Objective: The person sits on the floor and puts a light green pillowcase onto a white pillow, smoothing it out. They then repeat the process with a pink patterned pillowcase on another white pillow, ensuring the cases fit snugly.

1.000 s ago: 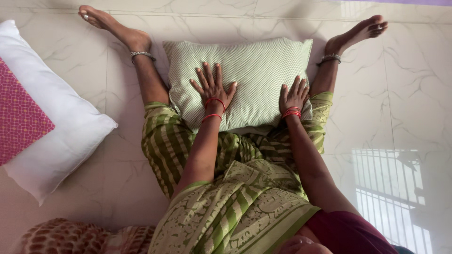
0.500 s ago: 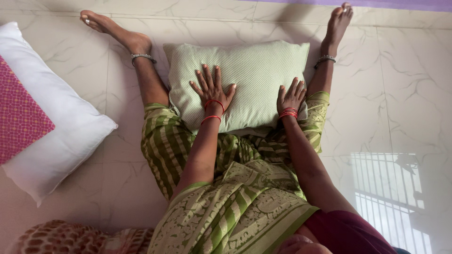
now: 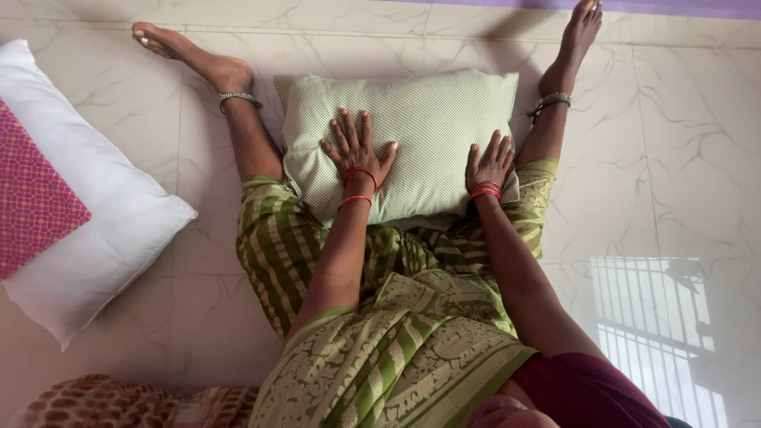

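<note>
I sit on a marble floor with my legs spread, and a pale green dotted pillow (image 3: pixel 420 119) lies between them over my knees. My left hand (image 3: pixel 355 150) rests flat on the pillow's middle with its fingers spread. My right hand (image 3: pixel 489 165) lies flat on the pillow's lower right part, fingers apart. Both wrists wear red bangles. Neither hand grips anything. My green striped skirt (image 3: pixel 380 333) covers my lap below the pillow.
A large white pillow (image 3: pixel 103 230) lies on the floor at the left, with a pink patterned cloth (image 3: pixel 32 198) on top of it. A brown patterned fabric (image 3: pixel 111 404) sits at the bottom left. Window light reflects on the tiles at the lower right.
My right leg has swung inward, so the foot now points straight up the frame. Both hands have stayed flat on the green pillow.
</note>
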